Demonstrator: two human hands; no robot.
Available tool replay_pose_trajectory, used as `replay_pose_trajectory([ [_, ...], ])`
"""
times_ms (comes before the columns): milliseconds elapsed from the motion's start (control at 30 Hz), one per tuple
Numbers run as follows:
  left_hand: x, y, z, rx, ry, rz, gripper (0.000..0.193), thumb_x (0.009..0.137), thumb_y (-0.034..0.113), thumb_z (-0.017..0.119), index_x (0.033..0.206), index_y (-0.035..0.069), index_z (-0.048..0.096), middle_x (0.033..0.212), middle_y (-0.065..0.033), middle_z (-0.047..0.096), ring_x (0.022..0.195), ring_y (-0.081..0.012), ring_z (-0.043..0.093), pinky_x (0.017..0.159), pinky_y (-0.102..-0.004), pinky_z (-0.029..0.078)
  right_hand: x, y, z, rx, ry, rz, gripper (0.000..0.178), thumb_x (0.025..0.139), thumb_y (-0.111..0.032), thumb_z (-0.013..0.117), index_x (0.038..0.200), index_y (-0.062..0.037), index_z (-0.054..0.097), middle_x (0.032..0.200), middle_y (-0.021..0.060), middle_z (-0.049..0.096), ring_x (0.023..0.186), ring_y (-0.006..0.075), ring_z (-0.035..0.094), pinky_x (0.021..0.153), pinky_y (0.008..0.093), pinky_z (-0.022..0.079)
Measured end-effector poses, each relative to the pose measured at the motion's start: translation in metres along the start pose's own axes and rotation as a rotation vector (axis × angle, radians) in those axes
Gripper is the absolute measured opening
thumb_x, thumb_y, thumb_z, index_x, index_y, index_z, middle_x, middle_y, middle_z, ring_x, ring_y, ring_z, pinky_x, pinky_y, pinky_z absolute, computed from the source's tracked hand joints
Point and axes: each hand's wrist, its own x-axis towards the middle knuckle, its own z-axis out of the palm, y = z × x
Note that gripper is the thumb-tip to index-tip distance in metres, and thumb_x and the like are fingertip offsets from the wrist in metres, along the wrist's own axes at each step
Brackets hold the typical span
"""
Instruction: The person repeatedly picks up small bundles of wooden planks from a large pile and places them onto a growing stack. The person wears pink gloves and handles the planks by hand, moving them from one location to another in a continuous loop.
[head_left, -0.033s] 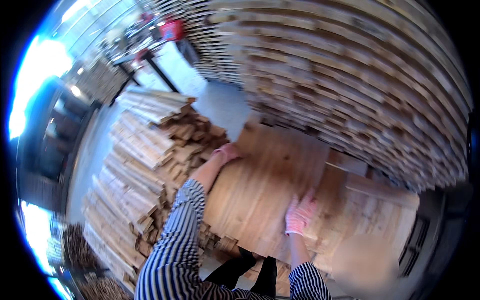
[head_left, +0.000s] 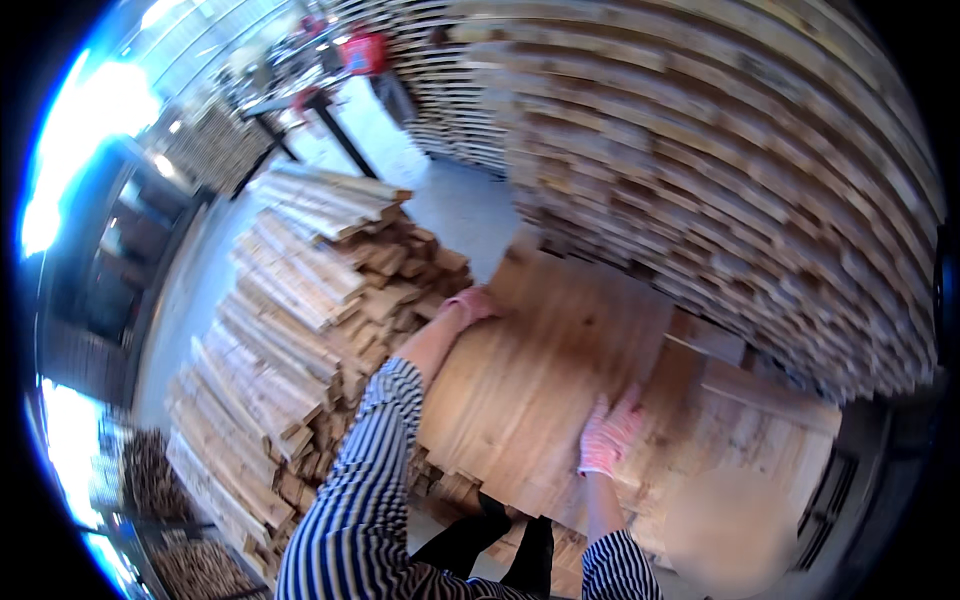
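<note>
- How is the wood panel gripped?
- Its edge is touched by the left hand, set between ten and eleven o'clock from the panel's middle; the fingers are bent, but how tightly they are closed cannot be told. The right hand, at four o'clock, is laid palm down near the right edge, fingers extended and spread, with nothing clasped.
- And where is the panel placed?
- At the centre of the view, between the two pink-gloved hands, with paler boards laid at three o'clock from it.
- Are any containers seen?
- What looks like a red container is set at eleven o'clock, near a dark-legged table; its contents cannot be made out. Thin wood pieces are bunched between eight and nine o'clock; how they are contained is too blurred to tell.
- What else is stacked?
- Cut boards are heaped in rows at nine o'clock, and a tall stack of wood strips is raised at one o'clock.
</note>
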Motion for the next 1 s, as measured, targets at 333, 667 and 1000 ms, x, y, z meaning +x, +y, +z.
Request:
replay_pose_trajectory([
  [333,-0.168,0.064,0.076,-0.344,0.868,-0.075,0.086,0.085,0.040,0.076,0.152,0.003,0.038,0.157,-0.0222,0.040,0.146,-0.0398,0.037,0.120,-0.0460,0.032,-0.027,-0.033,0.007,-0.330,0.138,-0.087,0.064,0.104,-0.044,0.049,0.155,-0.0079,0.035,0.150,0.0303,0.041,0.132,0.0464,0.047,0.109,0.0512,0.042],
  [667,-0.445,-0.011,0.232,-1.073,0.667,-0.393,0.072,0.090,0.040,0.072,0.147,0.003,0.048,0.149,-0.0229,0.051,0.137,-0.0390,0.049,0.114,-0.0418,0.040,-0.178,-0.382,0.065,0.009,-0.012,-1.310,0.109,0.074,-0.067,0.077,0.158,-0.0120,0.034,0.160,0.0311,0.031,0.145,0.0507,0.033,0.119,0.0598,0.026],
  [1000,-0.516,-0.049,0.222,-1.481,0.637,-0.551,0.073,0.090,0.033,0.076,0.150,0.003,0.046,0.149,-0.0176,0.054,0.139,-0.0301,0.050,0.115,-0.0368,0.039,-0.186,-0.493,0.076,-0.539,-0.270,-1.205,0.115,0.076,-0.049,0.083,0.161,-0.0067,0.018,0.156,0.0253,0.038,0.135,0.0417,0.049,0.100,0.0593,0.047],
])
